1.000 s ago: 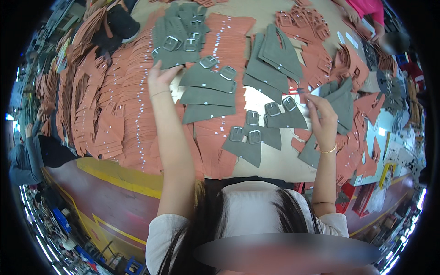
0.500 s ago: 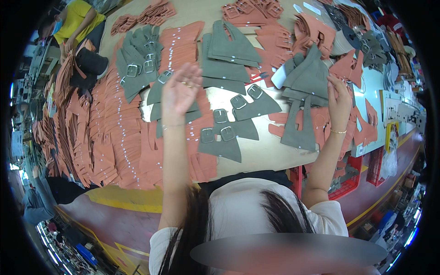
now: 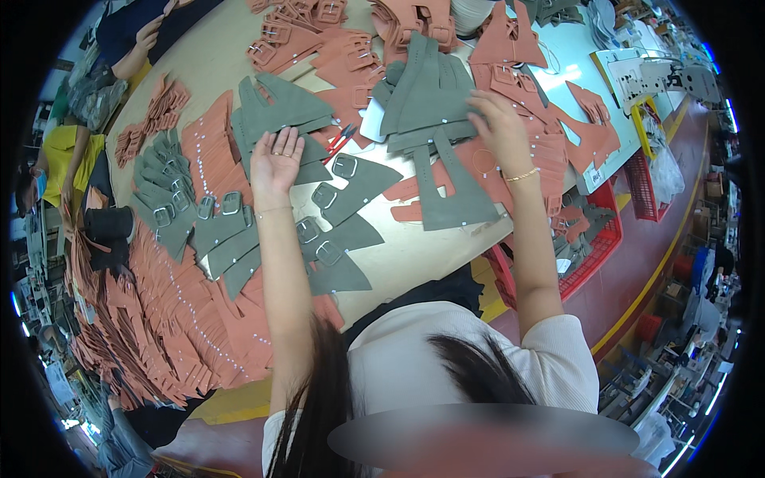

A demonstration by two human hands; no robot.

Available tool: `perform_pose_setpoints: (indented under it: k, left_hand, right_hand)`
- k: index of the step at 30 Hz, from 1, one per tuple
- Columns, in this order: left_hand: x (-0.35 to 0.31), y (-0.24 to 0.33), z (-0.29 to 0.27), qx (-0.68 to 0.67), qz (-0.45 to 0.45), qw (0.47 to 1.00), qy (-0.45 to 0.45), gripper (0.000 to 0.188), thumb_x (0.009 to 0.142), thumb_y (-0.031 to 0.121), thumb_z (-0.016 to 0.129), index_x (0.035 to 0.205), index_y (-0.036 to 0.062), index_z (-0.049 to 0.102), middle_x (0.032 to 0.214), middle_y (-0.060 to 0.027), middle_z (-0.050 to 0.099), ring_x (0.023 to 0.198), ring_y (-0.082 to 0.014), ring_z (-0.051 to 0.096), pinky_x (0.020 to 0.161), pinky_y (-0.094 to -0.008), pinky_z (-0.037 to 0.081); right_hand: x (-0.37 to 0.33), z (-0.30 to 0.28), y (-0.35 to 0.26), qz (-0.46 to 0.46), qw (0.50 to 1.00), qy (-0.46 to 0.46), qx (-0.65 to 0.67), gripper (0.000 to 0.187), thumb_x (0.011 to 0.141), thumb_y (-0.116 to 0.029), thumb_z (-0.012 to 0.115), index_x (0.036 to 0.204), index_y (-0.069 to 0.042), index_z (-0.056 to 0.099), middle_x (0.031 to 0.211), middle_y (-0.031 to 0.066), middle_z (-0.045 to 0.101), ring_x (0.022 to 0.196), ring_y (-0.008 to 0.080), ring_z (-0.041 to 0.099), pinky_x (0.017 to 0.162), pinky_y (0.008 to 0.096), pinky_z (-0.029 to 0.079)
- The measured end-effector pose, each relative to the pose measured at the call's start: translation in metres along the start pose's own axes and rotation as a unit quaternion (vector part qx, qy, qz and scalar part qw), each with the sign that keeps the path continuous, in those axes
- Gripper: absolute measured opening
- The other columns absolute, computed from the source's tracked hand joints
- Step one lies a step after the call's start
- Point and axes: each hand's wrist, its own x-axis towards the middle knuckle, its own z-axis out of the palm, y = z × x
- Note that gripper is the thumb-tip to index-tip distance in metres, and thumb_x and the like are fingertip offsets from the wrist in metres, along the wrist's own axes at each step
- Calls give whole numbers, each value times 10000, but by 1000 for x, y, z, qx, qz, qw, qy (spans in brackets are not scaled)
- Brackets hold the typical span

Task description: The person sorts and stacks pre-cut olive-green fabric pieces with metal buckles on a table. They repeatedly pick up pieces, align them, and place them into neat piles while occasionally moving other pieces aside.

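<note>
My left hand [image 3: 277, 163] is palm up with its fingers stretched out and nothing in it. It hovers at the near edge of a stack of grey-green leather pieces [image 3: 283, 103]. My right hand [image 3: 500, 131] reaches to the right edge of another grey-green stack [image 3: 426, 88]; its fingers are apart and slightly bent, and I cannot tell whether they touch it. In front of that stack lies a grey-green piece with a strap slot [image 3: 462, 199]. Between my arms are several grey-green buckled pieces [image 3: 358, 187]. Red-handled snips [image 3: 341, 143] rest beyond them.
Rows of orange leather pieces [image 3: 171, 307] cover the table's left side. More orange buckled pieces [image 3: 343, 60] lie at the back. A red crate [image 3: 594, 247] stands at the right below the table edge. A sewing machine [image 3: 653, 76] and a person in yellow [image 3: 68, 163] are further off.
The whole view has swung to the right, so the table's contents sit further left. My right hand has come to the right edge of the grey-green stack. My left hand stays palm up.
</note>
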Motion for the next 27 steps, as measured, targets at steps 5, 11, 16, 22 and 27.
perform_pose_setpoints:
  k: [5, 11, 16, 22, 27]
  left_hand:
    - [30, 3, -2, 107, 33, 994, 19, 435, 995, 165, 572, 1303, -75, 380, 1317, -304, 475, 1209, -432, 564, 1007, -526, 508]
    - [61, 12, -19, 166, 24, 986, 16, 333, 1003, 87, 524, 1256, -98, 411, 1273, -323, 488, 1173, -471, 582, 973, -548, 545]
    - [62, 14, -19, 207, 43, 977, 19, 341, 1012, 79, 481, 1297, -85, 391, 1290, -329, 477, 1178, -484, 575, 990, -554, 533]
    - [50, 20, -3, 172, -14, 985, 27, 433, 1025, 154, 461, 1365, -79, 327, 1359, -323, 457, 1250, -480, 523, 1044, -573, 478]
    - [15, 45, -13, 197, -39, 980, 17, 408, 1003, 270, 537, 1240, -45, 435, 1194, -251, 573, 1115, -427, 591, 954, -536, 511]
  right_hand:
    - [5, 29, 14, -115, 989, -60, -74, 428, 800, -103, 730, 1215, -138, 631, 1325, 51, 608, 1260, 293, 542, 1025, 421, 466]
    - [16, 40, 35, -103, 982, -151, -49, 317, 875, -182, 676, 1186, -125, 656, 1337, 82, 605, 1288, 285, 529, 988, 415, 486]
    - [18, 43, 38, -132, 983, -113, -54, 251, 898, -197, 624, 1090, -39, 659, 1079, 172, 698, 992, 312, 686, 812, 412, 555]
    - [16, 49, 33, -82, 993, -60, -57, 239, 910, -179, 615, 1096, -43, 679, 1004, 190, 704, 904, 337, 690, 774, 416, 559]
    - [20, 53, 33, -80, 996, -41, -24, 184, 973, -254, 559, 1081, -147, 663, 831, 149, 700, 746, 377, 678, 657, 470, 543]
